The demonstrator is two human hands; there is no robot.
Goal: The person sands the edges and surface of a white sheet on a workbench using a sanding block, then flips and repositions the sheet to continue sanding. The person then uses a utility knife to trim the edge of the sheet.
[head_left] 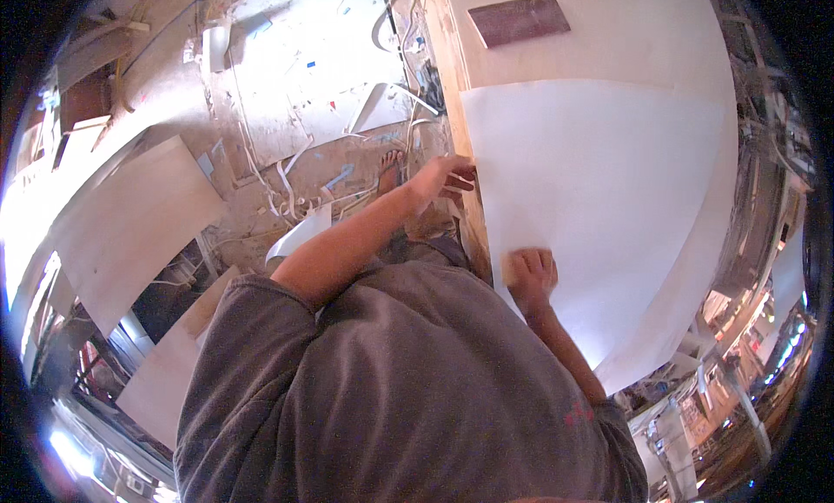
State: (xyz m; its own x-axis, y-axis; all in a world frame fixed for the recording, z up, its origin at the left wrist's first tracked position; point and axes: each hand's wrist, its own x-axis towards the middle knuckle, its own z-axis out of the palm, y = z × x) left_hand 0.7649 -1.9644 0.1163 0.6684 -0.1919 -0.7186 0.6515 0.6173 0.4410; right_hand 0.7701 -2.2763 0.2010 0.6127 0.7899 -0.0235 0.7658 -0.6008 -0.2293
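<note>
While lying flat beneath the right hand [532, 275], stretches forward and back as a smooth white sheet [608, 173], with a long axis seemingly parallel to the raw, pale wooden edge [464, 112] beside the left hand [443, 182]. Curls inward at the right hand, too hidden to tell whether clamped on anything; bends loosely at the left, with fingers slightly apart, by the wood. Well ahead of the right hand, beyond the sheet, lies crosswise as a matte maroon rectangle [519, 22] on a cream board [643, 34].
</note>
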